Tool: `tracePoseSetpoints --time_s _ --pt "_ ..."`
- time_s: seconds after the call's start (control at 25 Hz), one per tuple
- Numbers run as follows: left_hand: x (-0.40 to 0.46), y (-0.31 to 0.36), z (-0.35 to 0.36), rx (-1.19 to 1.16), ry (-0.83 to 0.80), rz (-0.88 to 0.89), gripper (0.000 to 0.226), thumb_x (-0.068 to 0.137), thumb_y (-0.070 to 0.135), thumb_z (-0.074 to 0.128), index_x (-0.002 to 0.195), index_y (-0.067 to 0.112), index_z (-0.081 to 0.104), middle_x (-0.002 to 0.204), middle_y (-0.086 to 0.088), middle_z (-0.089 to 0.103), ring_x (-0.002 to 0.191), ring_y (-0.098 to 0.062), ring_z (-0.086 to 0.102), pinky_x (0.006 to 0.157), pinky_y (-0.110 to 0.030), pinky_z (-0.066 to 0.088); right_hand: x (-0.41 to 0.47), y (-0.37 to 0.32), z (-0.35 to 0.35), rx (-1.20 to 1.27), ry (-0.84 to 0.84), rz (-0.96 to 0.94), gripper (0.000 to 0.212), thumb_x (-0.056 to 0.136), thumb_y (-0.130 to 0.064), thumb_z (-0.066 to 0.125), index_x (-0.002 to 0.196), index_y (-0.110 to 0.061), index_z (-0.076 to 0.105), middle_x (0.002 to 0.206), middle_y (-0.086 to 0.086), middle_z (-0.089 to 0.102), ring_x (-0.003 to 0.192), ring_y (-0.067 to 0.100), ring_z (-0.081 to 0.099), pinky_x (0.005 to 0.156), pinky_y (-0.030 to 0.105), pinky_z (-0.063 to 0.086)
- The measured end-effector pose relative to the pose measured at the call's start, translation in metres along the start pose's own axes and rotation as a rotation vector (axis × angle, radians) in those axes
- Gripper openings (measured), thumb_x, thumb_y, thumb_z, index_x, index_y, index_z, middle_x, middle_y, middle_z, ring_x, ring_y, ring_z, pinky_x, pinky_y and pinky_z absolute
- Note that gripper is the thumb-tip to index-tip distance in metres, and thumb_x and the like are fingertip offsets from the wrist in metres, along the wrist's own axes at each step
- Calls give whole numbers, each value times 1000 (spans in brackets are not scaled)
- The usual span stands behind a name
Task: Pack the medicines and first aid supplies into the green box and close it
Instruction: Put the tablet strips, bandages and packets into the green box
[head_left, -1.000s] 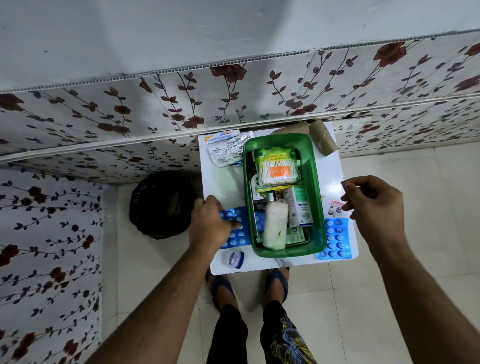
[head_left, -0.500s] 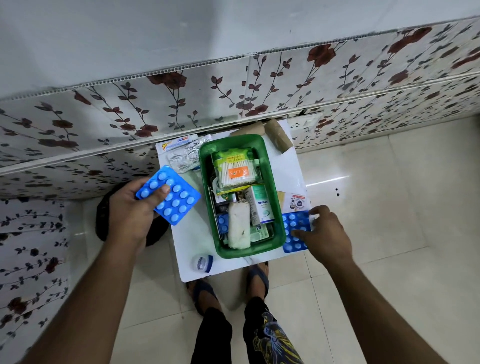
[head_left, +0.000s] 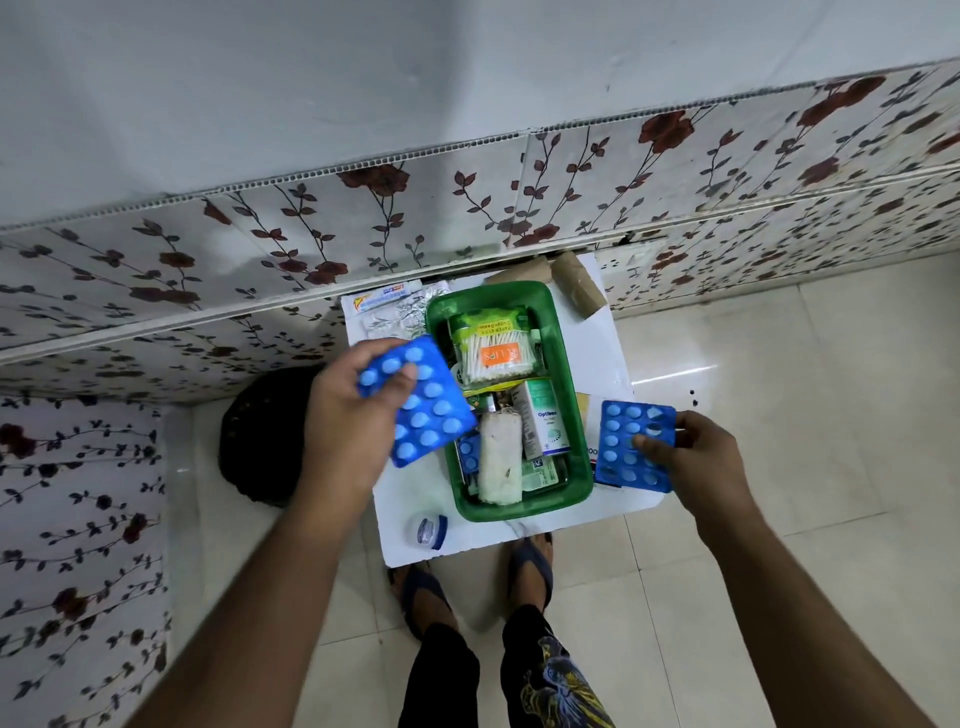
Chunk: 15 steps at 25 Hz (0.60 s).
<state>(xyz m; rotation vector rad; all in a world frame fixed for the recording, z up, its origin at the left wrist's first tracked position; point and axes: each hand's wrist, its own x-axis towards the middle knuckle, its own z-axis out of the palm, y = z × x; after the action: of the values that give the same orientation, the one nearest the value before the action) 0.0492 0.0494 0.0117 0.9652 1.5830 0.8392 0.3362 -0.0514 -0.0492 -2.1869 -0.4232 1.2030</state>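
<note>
Floral-patterned wall panels back a small white bench (head_left: 613, 358) standing on a pale tiled floor. At the bench's centre sits the open green plastic box (head_left: 571, 415), rectangular with rounded corners and a glossy translucent rim; it holds a clear pack of cotton swabs with an orange label (head_left: 492, 356), a white-and-green medicine carton (head_left: 543, 423), a white gauze roll (head_left: 500, 457) and a small blue blister strip (head_left: 469, 453) against its left wall. The left hand (head_left: 345, 415) pinches a blue blister pack of round tablets (head_left: 423, 402), tilted above the box's left edge. The right hand (head_left: 698, 460) pinches a second blue blister pack (head_left: 623, 447) just beside the box's right wall. Silver foil strips (head_left: 395, 319) and brown cardboard rolls (head_left: 576, 283) lie near the far edge; a small clear jar with a blue cap (head_left: 428, 531) lies at the near left corner.
</note>
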Motion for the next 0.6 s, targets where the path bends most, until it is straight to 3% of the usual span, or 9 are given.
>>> tracePoseSetpoints --time_s 0.16,0.36,0.44,0.6 --pt "-8 8 51 392 -78 131 16 85 19 70 85 32 60 83 12 65 79 -11 61 68 -25 47 -7 -23 3 84 74 -94 27 83 -8 75 108 -10 63 99 9 68 84 26 69 64 30 54" --pt "36 7 81 556 -69 200 22 81 23 74 93 24 56 85 4 62 79 -21 58 64 -31 41 -6 -31 10 93 55 -137 24 84 -7 74 105 -11 61 97 8 66 79 22 68 61 29 53" --pt "48 6 86 630 -105 249 29 80 24 75 103 22 58 96 1 64 89 -23 61 68 -30 41 -5 -30 13 90 42 -135 25 84 -8 74 105 -12 61 97 7 66 79 21 68 61 30 54" --pt "45 2 77 986 -115 481 52 82 28 73 128 14 55 123 -7 57 114 -27 53 91 -38 43 -3 -27 16 71 55 -137 26 83 -8 75 104 -13 62 97 8 68 81 25 69 67 33 57"
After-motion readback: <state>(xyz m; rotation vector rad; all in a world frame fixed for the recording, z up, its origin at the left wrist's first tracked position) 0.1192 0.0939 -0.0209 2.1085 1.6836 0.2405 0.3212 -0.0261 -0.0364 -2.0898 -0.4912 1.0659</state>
